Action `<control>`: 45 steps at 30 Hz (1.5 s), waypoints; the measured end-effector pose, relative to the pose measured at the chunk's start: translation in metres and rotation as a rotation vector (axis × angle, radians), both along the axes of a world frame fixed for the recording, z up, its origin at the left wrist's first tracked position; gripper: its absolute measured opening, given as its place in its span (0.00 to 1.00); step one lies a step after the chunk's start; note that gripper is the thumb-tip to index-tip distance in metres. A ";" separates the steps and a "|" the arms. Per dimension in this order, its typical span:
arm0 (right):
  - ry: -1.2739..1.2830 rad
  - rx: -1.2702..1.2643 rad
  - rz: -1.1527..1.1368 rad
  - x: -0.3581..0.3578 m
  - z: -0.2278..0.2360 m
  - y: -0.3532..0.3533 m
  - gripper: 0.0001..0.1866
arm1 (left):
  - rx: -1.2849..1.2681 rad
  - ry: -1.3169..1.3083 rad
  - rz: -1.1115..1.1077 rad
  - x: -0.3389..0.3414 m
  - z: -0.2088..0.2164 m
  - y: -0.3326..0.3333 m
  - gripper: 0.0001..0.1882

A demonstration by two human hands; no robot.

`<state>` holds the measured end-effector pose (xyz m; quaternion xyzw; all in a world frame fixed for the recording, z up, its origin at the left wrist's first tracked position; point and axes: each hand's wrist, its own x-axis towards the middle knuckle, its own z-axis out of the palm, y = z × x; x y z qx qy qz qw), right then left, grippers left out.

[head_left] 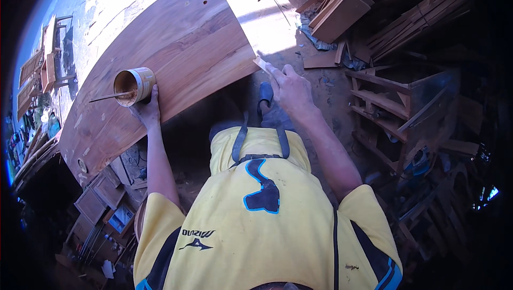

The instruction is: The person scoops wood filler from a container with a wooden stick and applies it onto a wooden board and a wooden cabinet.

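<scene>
A round tub (145, 83) with a pale wrapped outside is in my left hand (148, 110), over the wooden tabletop (197, 49). It tips toward me, showing brown paste smeared inside, and a thin stick (108, 98) pokes out over its rim. My right hand (293, 91) is closed on a small pale flat piece (260, 62), its tip at the tabletop's right corner. I cannot tell whether that piece is a scraper or a wood strip. Several small dark holes or knots mark the tabletop's surface.
Stacked boards (342, 13) lie at the far right, beside long planks (422, 20). A wooden frame with crosspieces (380, 103) stands to my right. Wooden furniture (48, 68) sits in sunlight at the far left. Cabinet-like panels (99, 199) and clutter are low on the left.
</scene>
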<state>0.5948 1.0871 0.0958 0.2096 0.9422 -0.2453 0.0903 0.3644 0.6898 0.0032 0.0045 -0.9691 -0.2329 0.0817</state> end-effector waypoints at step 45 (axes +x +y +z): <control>0.135 -0.045 0.203 -0.017 0.000 0.019 0.28 | -0.128 -0.076 0.050 -0.002 -0.007 -0.011 0.63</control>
